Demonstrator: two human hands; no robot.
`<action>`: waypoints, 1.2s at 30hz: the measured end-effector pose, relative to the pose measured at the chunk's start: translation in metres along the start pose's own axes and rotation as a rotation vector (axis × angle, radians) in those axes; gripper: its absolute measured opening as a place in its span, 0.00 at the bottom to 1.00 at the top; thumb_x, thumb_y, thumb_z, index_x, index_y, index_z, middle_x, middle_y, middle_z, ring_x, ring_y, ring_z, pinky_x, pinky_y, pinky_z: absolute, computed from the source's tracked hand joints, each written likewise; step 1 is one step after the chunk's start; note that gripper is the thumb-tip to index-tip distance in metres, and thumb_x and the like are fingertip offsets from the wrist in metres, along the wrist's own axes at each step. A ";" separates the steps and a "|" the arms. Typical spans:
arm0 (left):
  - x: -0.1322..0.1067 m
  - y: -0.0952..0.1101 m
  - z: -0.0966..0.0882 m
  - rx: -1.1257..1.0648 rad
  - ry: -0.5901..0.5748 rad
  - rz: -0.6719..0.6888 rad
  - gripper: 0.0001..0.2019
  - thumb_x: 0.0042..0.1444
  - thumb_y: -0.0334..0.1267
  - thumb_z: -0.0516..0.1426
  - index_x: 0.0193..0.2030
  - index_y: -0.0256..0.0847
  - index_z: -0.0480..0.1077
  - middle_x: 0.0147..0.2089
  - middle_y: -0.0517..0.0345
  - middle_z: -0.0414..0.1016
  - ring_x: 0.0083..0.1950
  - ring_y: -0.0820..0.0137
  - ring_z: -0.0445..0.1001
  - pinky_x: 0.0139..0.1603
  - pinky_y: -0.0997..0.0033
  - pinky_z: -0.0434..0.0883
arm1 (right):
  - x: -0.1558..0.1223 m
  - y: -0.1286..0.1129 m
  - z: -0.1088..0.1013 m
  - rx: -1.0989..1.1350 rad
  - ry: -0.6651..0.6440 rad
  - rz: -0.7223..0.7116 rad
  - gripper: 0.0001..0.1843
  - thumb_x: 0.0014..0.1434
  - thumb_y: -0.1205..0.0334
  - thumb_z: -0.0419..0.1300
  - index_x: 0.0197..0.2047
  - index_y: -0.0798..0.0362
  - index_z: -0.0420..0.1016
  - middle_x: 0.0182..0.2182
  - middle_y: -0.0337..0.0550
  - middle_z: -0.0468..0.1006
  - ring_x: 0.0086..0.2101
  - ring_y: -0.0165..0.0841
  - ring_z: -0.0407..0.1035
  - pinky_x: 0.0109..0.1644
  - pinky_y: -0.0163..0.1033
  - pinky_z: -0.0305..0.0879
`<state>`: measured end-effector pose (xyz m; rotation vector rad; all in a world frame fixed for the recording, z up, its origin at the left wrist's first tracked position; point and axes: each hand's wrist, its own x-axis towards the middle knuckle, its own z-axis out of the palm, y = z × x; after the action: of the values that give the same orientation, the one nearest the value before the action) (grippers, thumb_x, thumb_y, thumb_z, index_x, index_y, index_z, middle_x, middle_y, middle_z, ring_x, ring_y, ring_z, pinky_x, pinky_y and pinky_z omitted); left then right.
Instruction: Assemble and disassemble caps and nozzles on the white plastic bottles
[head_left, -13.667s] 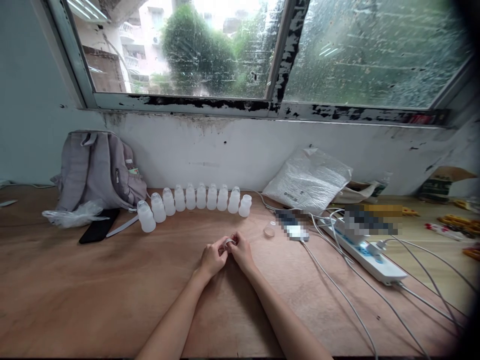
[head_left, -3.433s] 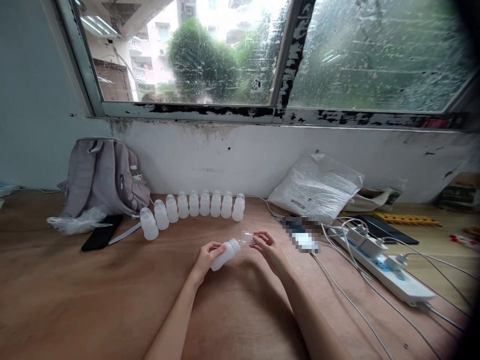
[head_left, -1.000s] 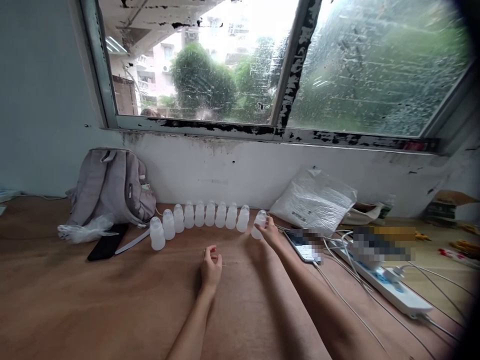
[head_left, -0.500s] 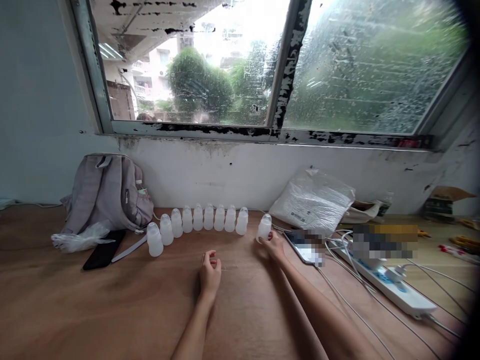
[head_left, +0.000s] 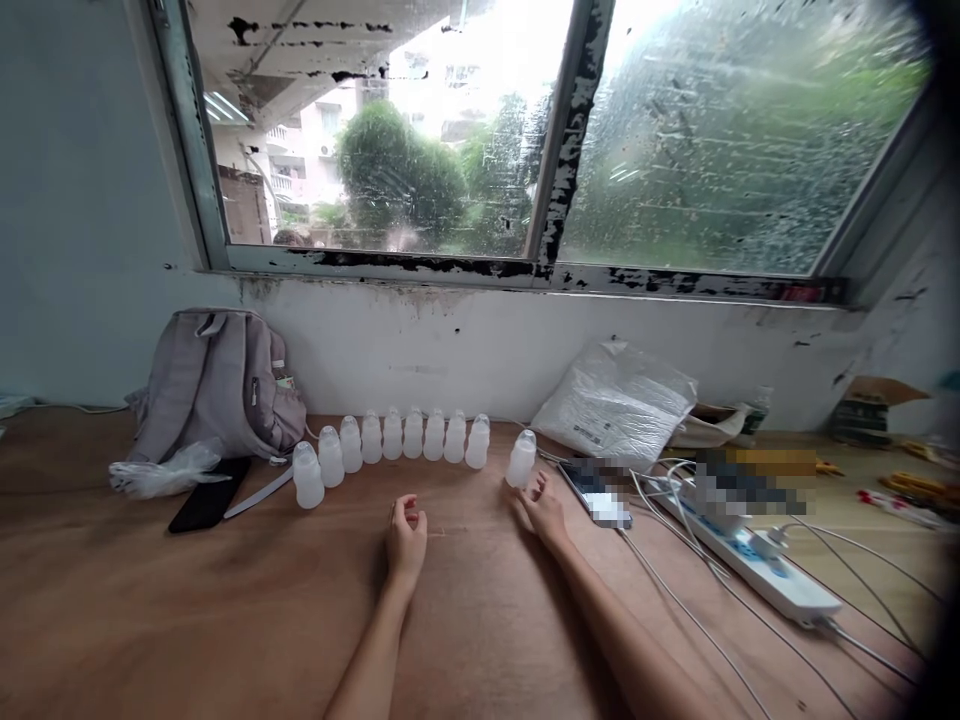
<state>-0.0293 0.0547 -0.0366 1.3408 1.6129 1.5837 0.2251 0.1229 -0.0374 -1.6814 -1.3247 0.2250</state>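
Observation:
Several frosted white baby bottles with clear domed caps stand upright in a curved row on the wooden table (head_left: 465,640). At the row's left end is the nearest bottle (head_left: 307,477); a bottle (head_left: 477,442) closes the row on the right. Apart from them, a single bottle (head_left: 521,460) stands farther right. Just in front of it is my right hand (head_left: 544,508), fingers apart and nothing in them. My left hand (head_left: 407,537) rests over the table in front of the row, fingers loosely curled and apart, holding nothing.
A grey backpack (head_left: 214,380) leans on the wall at left, with a crumpled clear bag (head_left: 169,470) and a black phone (head_left: 206,505) before it. To the right lie a plastic packing bag (head_left: 619,400), a partly blurred phone (head_left: 596,495), cables and a white power strip (head_left: 787,580).
My right hand has let go of the separate bottle and drawn slightly back from it, fingers opening. The bottle stays standing. The whole view has shifted a little.

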 end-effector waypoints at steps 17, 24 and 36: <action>0.004 -0.003 -0.011 0.031 0.002 -0.037 0.05 0.48 0.35 0.51 0.32 0.41 0.67 0.33 0.56 0.73 0.36 0.69 0.72 0.38 0.72 0.67 | -0.060 -0.031 0.013 0.027 -0.213 -0.321 0.12 0.48 0.65 0.49 0.35 0.54 0.69 0.33 0.48 0.72 0.37 0.37 0.68 0.42 0.42 0.64; 0.002 -0.002 -0.008 0.066 -0.050 -0.006 0.06 0.49 0.35 0.51 0.32 0.41 0.67 0.31 0.56 0.73 0.34 0.70 0.72 0.37 0.71 0.67 | 0.005 -0.085 0.025 -0.061 -0.054 -0.468 0.24 0.50 0.67 0.48 0.53 0.57 0.57 0.47 0.53 0.64 0.48 0.39 0.60 0.50 0.45 0.59; 0.004 0.001 -0.005 0.068 -0.079 0.033 0.06 0.48 0.35 0.51 0.32 0.40 0.68 0.31 0.56 0.74 0.32 0.70 0.72 0.36 0.72 0.68 | 0.052 -0.110 0.038 -0.431 -0.163 -0.445 0.21 0.55 0.66 0.46 0.54 0.57 0.55 0.48 0.53 0.65 0.48 0.39 0.58 0.50 0.41 0.53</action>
<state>-0.0347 0.0555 -0.0339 1.4545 1.6171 1.4874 0.1486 0.1835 0.0453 -1.6806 -1.9351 -0.2041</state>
